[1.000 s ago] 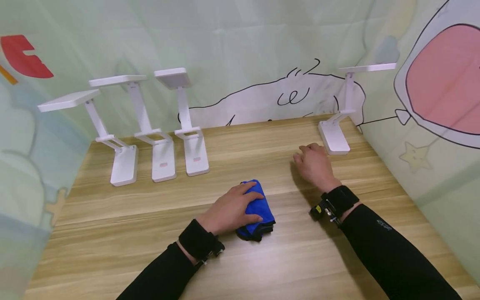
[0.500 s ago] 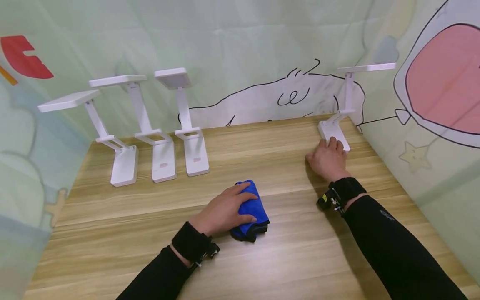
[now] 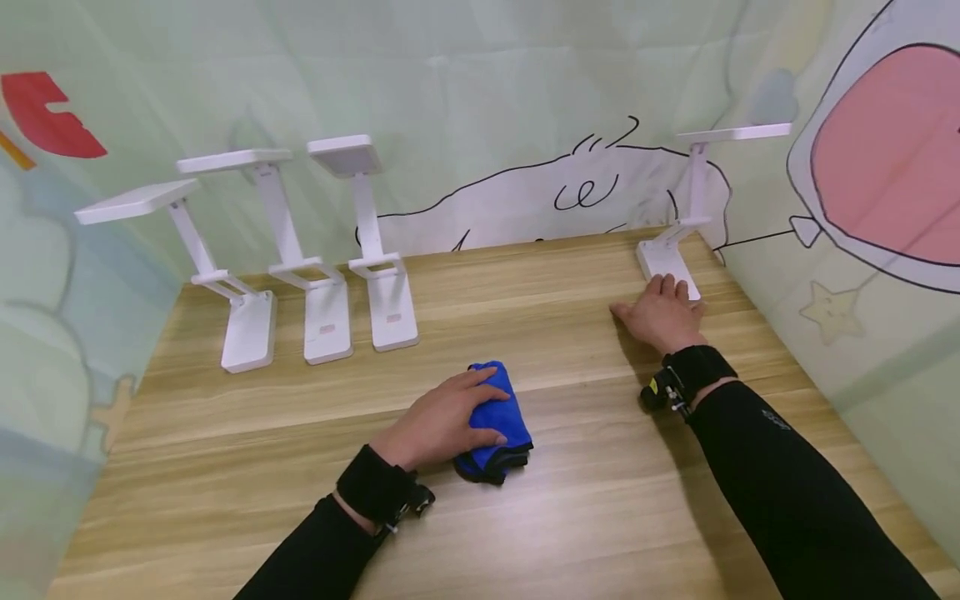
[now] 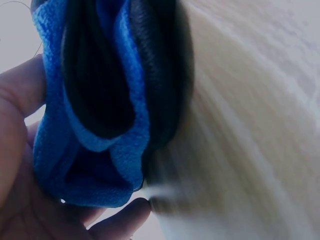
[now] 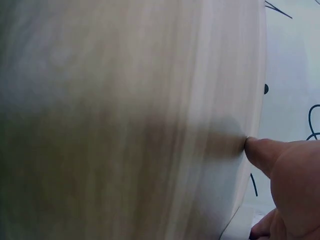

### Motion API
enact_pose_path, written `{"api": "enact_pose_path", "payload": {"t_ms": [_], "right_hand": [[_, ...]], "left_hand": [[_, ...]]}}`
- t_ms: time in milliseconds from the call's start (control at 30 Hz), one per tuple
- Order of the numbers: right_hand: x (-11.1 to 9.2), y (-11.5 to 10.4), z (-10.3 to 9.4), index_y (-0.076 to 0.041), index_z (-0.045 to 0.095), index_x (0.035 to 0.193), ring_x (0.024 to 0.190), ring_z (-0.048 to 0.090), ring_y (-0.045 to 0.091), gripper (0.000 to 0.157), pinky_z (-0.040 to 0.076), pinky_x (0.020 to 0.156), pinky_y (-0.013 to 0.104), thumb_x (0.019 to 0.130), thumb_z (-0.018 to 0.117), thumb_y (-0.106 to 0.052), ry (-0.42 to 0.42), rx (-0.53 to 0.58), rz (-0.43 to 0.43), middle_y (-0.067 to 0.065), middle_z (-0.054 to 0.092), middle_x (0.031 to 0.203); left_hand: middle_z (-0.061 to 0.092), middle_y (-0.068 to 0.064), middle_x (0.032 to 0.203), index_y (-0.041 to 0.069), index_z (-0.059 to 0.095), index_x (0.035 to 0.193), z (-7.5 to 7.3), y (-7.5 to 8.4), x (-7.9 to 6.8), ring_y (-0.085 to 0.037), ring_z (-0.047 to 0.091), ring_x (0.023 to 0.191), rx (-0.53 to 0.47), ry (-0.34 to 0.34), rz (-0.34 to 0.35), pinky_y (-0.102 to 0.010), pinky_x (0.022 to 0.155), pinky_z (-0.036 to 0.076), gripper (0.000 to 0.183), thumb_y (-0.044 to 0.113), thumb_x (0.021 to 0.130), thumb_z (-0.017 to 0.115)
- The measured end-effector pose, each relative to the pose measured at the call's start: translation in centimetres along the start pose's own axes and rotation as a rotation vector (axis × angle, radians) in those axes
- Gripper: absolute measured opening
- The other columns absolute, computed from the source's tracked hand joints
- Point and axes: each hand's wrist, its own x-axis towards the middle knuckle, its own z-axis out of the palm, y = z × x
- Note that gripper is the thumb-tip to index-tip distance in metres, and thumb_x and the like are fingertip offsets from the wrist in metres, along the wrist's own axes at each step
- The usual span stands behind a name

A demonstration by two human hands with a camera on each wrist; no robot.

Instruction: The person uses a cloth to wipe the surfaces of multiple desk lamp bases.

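Observation:
My left hand (image 3: 441,419) grips a folded blue cloth (image 3: 504,417) with dark edging on the table. In the left wrist view the thumb and fingers lie around the folded cloth (image 4: 92,170), its layers showing. At the right, my right hand (image 3: 663,315) rests its fingertips on the white base of a desk lamp (image 3: 667,265); the thumb points out to the left. The right wrist view shows that thumb (image 5: 265,150) near the tabletop and a corner of the white base (image 5: 239,225) below it. Part of the base is hidden under the fingers.
Three more white desk lamps stand in a row at the back left: one at the far left (image 3: 249,332), one beside it (image 3: 327,321), and another (image 3: 392,312). The wooden table (image 3: 570,533) meets patterned fabric walls (image 3: 480,92) at the back and sides.
My right hand has moved right, its fingertips coming onto the lamp base. My left hand has slid a little to the left with the blue cloth. The lamps stand where they were.

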Motion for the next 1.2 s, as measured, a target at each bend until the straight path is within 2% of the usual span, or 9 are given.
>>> {"api": "enact_pose_path", "payload": {"t_ms": [133, 300, 467, 700, 833, 1000, 1200], "right_hand": [[-0.4, -0.2, -0.1, 0.017, 0.019, 0.141, 0.135, 0.013, 0.054, 0.085, 0.011, 0.097, 0.081, 0.096, 0.048, -0.049, 0.012, -0.013, -0.017, 0.038, 0.021, 0.145], [-1.1, -1.1, 0.1, 0.015, 0.018, 0.144, 0.136, 0.012, 0.054, 0.072, 0.011, 0.097, 0.08, 0.097, 0.042, -0.034, -0.002, -0.009, -0.034, 0.036, 0.018, 0.15], [-2.1, -3.0, 0.6, 0.012, 0.022, 0.146, 0.135, 0.017, 0.053, 0.065, 0.016, 0.098, 0.079, 0.097, 0.039, -0.026, 0.007, -0.03, -0.083, 0.033, 0.021, 0.152], [-4.0, -6.3, 1.7, 0.007, 0.034, 0.143, 0.129, 0.032, 0.048, 0.057, 0.031, 0.09, 0.073, 0.096, 0.04, -0.024, 0.066, -0.11, -0.21, 0.027, 0.036, 0.15], [-4.9, -8.1, 2.2, 0.004, 0.042, 0.141, 0.124, 0.038, 0.046, 0.053, 0.036, 0.086, 0.069, 0.095, 0.043, -0.022, 0.092, -0.115, -0.286, 0.023, 0.042, 0.147], [-6.1, -9.8, 2.8, 0.002, 0.042, 0.142, 0.124, 0.04, 0.044, 0.051, 0.041, 0.084, 0.064, 0.096, 0.045, -0.022, 0.095, -0.129, -0.382, 0.021, 0.044, 0.147], [-7.2, -11.3, 3.6, -0.002, 0.042, 0.144, 0.125, 0.041, 0.041, 0.049, 0.045, 0.083, 0.061, 0.096, 0.042, -0.013, 0.096, -0.143, -0.475, 0.018, 0.043, 0.149]], "left_hand": [[0.027, -0.002, 0.159, 0.027, 0.053, 0.137, 0.1, -0.1, -0.1, -0.028, 0.026, 0.142, -0.006, -0.002, 0.0, -0.05, 0.11, 0.035, 0.059, 0.056, 0.086, 0.063], [0.028, -0.003, 0.159, 0.027, 0.053, 0.137, 0.1, -0.2, -0.3, -0.028, 0.026, 0.142, -0.016, 0.006, 0.005, -0.05, 0.11, 0.035, 0.059, 0.056, 0.086, 0.063], [0.028, -0.003, 0.159, 0.026, 0.054, 0.137, 0.0, -0.3, -0.4, -0.028, 0.025, 0.142, -0.026, 0.002, 0.021, -0.051, 0.111, 0.033, 0.059, 0.055, 0.087, 0.063], [0.029, -0.003, 0.158, 0.027, 0.055, 0.137, -0.1, -0.6, -0.7, -0.028, 0.025, 0.143, -0.039, -0.016, 0.035, -0.051, 0.112, 0.031, 0.057, 0.054, 0.087, 0.064], [0.03, -0.004, 0.158, 0.027, 0.055, 0.137, -0.1, -0.7, -0.7, -0.028, 0.025, 0.143, -0.042, -0.024, 0.037, -0.051, 0.112, 0.031, 0.058, 0.054, 0.087, 0.064], [0.031, -0.004, 0.158, 0.027, 0.055, 0.137, -0.1, -0.7, -0.7, -0.027, 0.025, 0.143, -0.047, -0.028, 0.04, -0.05, 0.113, 0.03, 0.058, 0.055, 0.087, 0.064], [0.03, -0.003, 0.158, 0.028, 0.054, 0.137, -0.1, -0.9, -0.8, -0.027, 0.025, 0.143, -0.058, -0.033, 0.046, -0.05, 0.113, 0.03, 0.058, 0.056, 0.087, 0.063]]}}
